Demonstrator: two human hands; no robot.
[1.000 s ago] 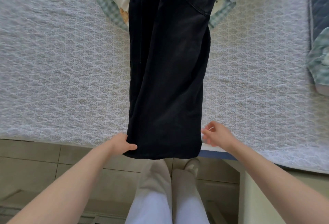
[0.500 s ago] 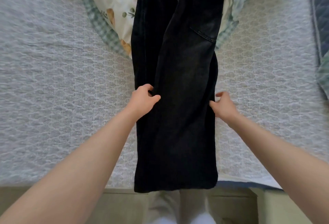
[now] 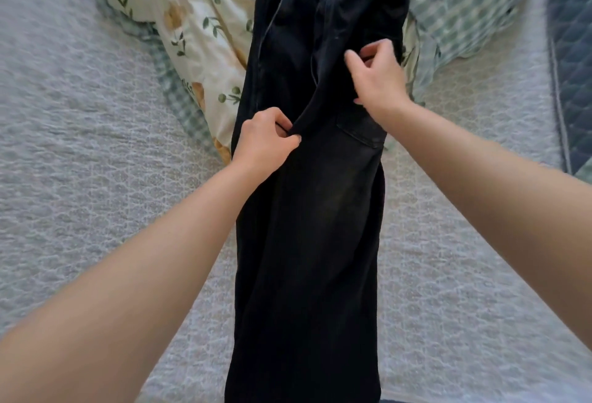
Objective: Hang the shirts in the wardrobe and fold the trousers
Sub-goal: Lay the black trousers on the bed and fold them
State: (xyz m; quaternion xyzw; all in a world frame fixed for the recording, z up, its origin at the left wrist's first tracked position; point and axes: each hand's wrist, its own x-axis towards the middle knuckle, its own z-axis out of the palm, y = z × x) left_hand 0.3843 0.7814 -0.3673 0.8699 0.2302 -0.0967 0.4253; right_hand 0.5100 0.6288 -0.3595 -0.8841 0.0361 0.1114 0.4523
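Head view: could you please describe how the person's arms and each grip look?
The left forearm and right forearm are bare to the frame edge, no sleeves showing. The left grip and right grip are ungloved hands; no rings, watch or bracelets are visible.

- Soft, even daylight washes your pale grey textured bedspread; shadows are faint.
- Your long black denim trousers swallow detail, their folds barely readable.
- Blur smears the bedspread towards the frame edges, and wide-angle stretch bows your forearms outward.
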